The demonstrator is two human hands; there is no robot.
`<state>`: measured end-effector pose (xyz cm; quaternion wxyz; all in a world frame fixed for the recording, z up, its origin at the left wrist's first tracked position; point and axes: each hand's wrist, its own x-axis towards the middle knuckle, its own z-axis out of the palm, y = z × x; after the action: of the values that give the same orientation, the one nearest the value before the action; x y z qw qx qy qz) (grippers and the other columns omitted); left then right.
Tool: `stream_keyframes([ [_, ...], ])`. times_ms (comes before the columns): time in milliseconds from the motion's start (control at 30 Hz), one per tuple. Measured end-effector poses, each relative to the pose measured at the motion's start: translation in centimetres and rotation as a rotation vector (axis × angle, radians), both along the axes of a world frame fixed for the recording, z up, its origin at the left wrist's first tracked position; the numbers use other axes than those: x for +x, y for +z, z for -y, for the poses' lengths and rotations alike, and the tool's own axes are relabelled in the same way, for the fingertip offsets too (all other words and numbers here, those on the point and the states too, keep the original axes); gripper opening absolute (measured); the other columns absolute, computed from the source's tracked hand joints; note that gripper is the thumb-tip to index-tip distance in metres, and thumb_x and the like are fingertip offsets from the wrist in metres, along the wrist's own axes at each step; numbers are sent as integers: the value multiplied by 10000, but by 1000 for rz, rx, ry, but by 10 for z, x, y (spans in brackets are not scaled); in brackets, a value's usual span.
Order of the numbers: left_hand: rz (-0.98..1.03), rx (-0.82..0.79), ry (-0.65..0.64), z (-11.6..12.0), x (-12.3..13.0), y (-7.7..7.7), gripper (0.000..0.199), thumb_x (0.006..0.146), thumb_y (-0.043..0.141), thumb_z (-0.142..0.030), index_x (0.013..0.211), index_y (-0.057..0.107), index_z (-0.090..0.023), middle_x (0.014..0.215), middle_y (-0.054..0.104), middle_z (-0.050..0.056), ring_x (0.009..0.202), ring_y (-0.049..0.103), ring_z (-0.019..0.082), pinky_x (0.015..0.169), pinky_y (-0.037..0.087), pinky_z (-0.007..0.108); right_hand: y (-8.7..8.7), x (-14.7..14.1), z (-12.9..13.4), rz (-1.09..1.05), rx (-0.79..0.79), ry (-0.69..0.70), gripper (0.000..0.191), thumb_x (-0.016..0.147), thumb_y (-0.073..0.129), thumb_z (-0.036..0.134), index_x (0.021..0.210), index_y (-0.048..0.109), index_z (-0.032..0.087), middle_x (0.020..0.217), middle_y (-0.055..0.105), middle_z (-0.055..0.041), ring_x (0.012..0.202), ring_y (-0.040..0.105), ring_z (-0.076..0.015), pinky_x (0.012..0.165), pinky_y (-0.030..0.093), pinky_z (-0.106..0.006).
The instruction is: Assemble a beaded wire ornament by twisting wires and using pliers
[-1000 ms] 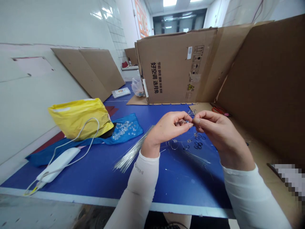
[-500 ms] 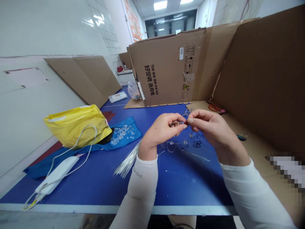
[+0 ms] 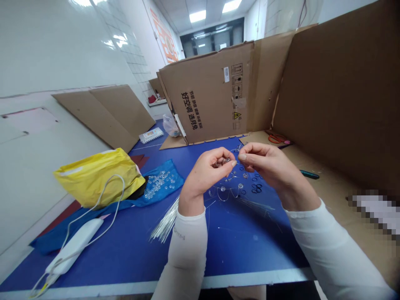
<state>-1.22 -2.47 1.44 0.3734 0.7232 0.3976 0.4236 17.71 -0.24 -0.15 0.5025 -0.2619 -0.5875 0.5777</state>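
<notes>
White-sleeved left hand [image 3: 204, 173] curls around small shiny pieces [image 3: 223, 162]; right hand [image 3: 270, 166], just beside it, pinched closed, any held item too small to tell. Both above blue table [image 3: 237, 250], black rings [image 3: 256, 188] nearby.

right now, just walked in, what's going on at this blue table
A person is working with both hands raised over the blue table. The left hand holds small shiny pieces; the right hand is pinched close beside it, its grip too small to make out. Black rings lie below the hands, clear beads on a blue cloth, and a wire-like bundle near the left forearm.
</notes>
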Motion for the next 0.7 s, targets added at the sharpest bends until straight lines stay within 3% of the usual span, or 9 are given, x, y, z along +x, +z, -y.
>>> stream_keyframes([
  [700, 74, -2, 9, -5, -1, -7, 282, 847, 772, -421, 876, 658, -165, 665, 575, -36, 553, 501, 76, 523, 371, 208, 7, -7, 9, -17, -10, 0, 326, 707, 839, 464, 697, 672, 184, 633, 560, 26, 559, 451, -98, 528, 367, -278],
])
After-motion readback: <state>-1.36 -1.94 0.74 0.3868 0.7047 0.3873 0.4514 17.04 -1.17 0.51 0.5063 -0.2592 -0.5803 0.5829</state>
